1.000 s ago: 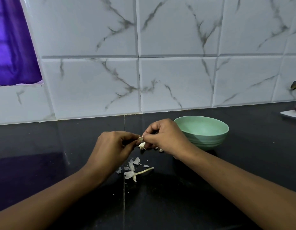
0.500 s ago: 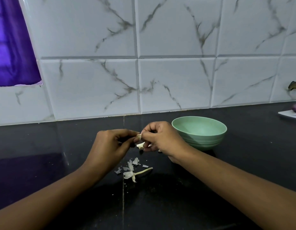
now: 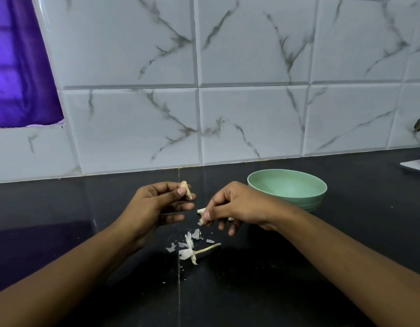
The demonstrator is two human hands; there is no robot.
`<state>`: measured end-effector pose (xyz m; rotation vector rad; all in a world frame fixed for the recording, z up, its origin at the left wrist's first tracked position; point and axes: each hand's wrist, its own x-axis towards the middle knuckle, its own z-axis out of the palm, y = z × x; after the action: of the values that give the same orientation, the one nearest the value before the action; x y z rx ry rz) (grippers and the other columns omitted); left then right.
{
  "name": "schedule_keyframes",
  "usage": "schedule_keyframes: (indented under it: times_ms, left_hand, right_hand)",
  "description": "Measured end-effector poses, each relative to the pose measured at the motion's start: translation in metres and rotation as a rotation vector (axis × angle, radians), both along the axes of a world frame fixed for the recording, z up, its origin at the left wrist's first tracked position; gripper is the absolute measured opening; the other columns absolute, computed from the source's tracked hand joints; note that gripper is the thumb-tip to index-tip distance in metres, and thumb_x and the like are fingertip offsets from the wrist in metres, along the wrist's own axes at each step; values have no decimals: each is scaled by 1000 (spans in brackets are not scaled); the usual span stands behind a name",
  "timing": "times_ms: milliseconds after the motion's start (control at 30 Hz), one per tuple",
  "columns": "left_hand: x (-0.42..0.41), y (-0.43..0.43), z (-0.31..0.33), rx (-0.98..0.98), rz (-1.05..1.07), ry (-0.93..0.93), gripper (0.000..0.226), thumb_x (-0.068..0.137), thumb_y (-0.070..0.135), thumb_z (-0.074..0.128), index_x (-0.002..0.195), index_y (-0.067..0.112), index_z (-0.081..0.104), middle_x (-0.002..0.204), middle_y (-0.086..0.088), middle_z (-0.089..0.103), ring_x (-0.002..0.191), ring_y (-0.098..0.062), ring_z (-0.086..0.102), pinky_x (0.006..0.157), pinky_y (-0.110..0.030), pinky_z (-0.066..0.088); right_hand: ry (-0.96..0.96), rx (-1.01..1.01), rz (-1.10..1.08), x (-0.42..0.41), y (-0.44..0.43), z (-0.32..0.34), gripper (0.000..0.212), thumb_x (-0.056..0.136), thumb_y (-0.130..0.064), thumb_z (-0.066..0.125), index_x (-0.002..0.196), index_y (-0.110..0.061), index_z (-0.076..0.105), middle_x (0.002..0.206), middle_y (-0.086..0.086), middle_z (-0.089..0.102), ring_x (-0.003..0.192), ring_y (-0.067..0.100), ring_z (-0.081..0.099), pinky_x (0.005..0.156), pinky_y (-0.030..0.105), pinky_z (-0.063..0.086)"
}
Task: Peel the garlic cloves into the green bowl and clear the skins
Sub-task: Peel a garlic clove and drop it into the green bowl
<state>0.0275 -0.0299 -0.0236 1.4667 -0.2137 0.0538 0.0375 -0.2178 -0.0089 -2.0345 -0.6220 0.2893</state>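
So the garlic clove point(image 3: 185, 190) is in the left hand point(image 3: 154, 206), pinched between the thumb and the tip of the index finger. It sticks up past the fingertips, pointy end down and tilted a bit. The other fingers of that hand are stretched out loosely underneath and aren't touching it. The clove looks tan-ish. I honestly can't tell how much skin is on it.

The right hand point(image 3: 239, 205) is just beside it with a small gap between the two. Its fingers are curled and pinch a scrap of skin point(image 3: 201, 212), the white bits poking out at the fingertips. That hand hangs a little above the counter point(image 3: 275, 267), which is black and shiny.

Right below both hands there's a little mess of loose skins point(image 3: 189, 250) lying on the counter. A thin pale stem point(image 3: 210, 247) pokes out of it to the right, and a few tiny flakes are scattered around.

The green bowl point(image 3: 298, 201) sits on the counter just behind the right wrist, near the tiled wall point(image 3: 251, 123). It's white marble-look tile with grey veins. A purple curtain point(image 3: 18, 67) hangs at the far left.
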Motion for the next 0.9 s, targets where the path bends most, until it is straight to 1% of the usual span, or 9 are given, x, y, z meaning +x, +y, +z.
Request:
schedule_keyframes:
  times_ms: [100,167,300,333,433,567,633,767,900]
  left_hand:
    - [-1,0,0,44,-6,29,17,76,15,64,91,9,67,87,-5,75,69,-9,71,50,-18,52]
    - [-1,0,-1,70,-5,38,10,82,8,63,91,10,67,87,-5,75,70,-9,71,49,-19,52]
    - [-2,0,-2,111,20,28,7,83,6,64,88,11,67,85,-6,75,69,-10,71,49,-19,51]
    - [-2,0,-2,118,26,23,7,82,7,65,88,11,66,84,-6,75,68,-10,71,49,-19,51]
    - [-3,-1,-2,142,30,4,8,80,9,67,87,11,66,81,-6,75,67,-11,71,49,-20,51]
    - [-3,-1,-2,198,51,-42,7,79,8,70,86,10,68,80,-8,75,66,-12,71,51,-20,51]
    - [-4,-2,-2,235,62,-75,6,79,7,70,85,10,69,80,-10,75,65,-12,70,51,-20,51]
    - [-5,-6,-2,263,70,-127,7,77,9,73,83,8,70,77,-11,75,63,-13,70,51,-20,51]
    - [-7,-7,-1,267,68,-147,10,75,10,74,84,6,70,75,-9,74,62,-13,70,50,-20,51]
  right_hand:
    - [-74,-70,-18,2,1,-5,12,81,-10,72,70,-16,70,71,4,64,54,3,52,44,18,45]
    - [-103,-58,-33,3,3,-7,13,76,-10,76,67,-15,68,69,6,62,55,6,52,45,19,45]
    - [-120,43,-62,5,2,-8,19,73,-6,79,67,-15,62,66,6,61,57,9,54,47,22,51]
    - [-104,74,-47,6,2,-9,19,74,-2,77,70,-13,62,65,4,61,57,9,56,49,23,53]
    - [-79,145,-15,6,3,-9,17,82,3,68,82,-13,60,73,6,63,59,9,62,52,23,53]
    - [-132,298,-127,9,4,-9,5,86,-9,67,84,-13,64,69,5,65,58,10,66,50,22,51]
    - [-138,359,-146,11,6,-11,5,84,-9,69,83,-12,65,69,6,66,58,12,66,48,20,51]
    - [-269,354,-175,13,9,-14,13,80,-3,72,78,-15,66,66,4,66,59,14,66,47,20,49]
    - [-405,315,-180,13,7,-13,18,77,-5,75,76,-20,66,67,-3,67,58,11,65,49,23,49]
